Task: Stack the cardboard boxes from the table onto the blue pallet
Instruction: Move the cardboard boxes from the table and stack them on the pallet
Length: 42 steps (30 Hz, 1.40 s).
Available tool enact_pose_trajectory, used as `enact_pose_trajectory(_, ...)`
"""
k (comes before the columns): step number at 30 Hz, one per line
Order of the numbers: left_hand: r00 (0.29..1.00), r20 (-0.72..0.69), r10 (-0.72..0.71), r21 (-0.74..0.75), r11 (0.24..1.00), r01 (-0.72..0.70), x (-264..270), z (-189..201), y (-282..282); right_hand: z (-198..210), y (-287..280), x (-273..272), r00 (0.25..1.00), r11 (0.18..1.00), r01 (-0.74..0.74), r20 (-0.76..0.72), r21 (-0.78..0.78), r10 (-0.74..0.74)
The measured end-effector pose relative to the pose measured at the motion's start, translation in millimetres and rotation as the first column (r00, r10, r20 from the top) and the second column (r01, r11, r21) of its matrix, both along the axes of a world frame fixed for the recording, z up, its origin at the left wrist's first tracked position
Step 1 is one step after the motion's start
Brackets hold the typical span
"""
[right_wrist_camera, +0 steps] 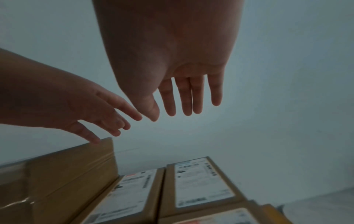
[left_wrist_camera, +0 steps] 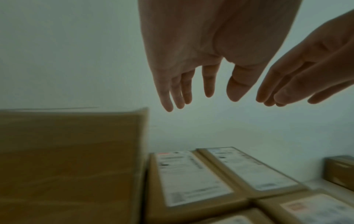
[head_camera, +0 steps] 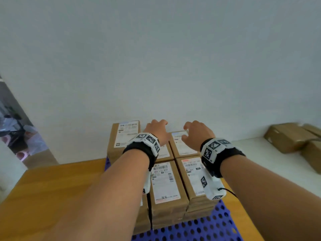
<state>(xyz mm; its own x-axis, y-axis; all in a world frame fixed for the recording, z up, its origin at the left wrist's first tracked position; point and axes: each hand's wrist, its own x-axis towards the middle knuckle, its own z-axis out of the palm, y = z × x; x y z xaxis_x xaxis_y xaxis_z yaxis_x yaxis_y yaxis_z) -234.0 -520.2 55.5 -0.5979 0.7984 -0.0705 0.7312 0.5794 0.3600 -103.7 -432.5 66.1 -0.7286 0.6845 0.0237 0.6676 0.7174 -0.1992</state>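
— Cardboard boxes point(head_camera: 164, 181) already sit stacked on our blue pallet point(head_camera: 199, 226).
— Yes; our left hand point(head_camera: 156, 131) and right hand point(head_camera: 198, 134) hover above them, each grip apart, holding nothing. More boxes point(head_camera: 293, 138) wait on the counter point(head_camera: 260, 153).

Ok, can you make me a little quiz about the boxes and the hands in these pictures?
1. True or false: the left hand is gripping a box.
2. What colour is the pallet under the stacked boxes? A) red B) blue C) green
3. Where do more boxes wait: left or right of the stack?

Key
1. False: both it and the right hand hover empty, fingers relaxed, above the stack.
2. B.
3. Right, on the white table.
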Motion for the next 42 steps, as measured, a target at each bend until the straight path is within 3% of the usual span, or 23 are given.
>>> enact_pose_trajectory(12, 0.980, 0.003, -0.197, -0.039, 0.980, 0.197, 141.2, -3.2, 126.1, -5.6, 103.2, 163.4, 0.972, 0.972, 0.234, -0.008, -0.013, -0.235)
enact_pose_trajectory(25, 0.970, 0.048, -0.239, -0.061, 0.968, 0.242, 323.4, -27.3, 274.1, -19.7, 245.1, 350.7, 0.956, 0.954, 0.292, 0.026, -0.066, -0.291)
enact_pose_trajectory(30, 0.964, 0.047, -0.261, -0.079, 0.961, 0.264, 359.3, -39.7, 314.2, -34.0, 281.3, 390.6, 0.943, 0.938, 0.328, -0.020, -0.108, -0.332)
enact_pose_trajectory(35, 0.961, 0.062, -0.271, -0.122, 0.953, 0.277, 375.7, -57.4, 356.2, -58.1, 320.1, 417.4, 0.932, 0.923, 0.362, 0.031, -0.130, -0.361)
enact_pose_trajectory(42, 0.957, 0.115, -0.267, -0.092, 0.956, 0.277, 376.1, -75.5, 448.6, -69.9, 406.6, 416.5, 0.929, 0.924, 0.369, 0.063, -0.103, -0.364)
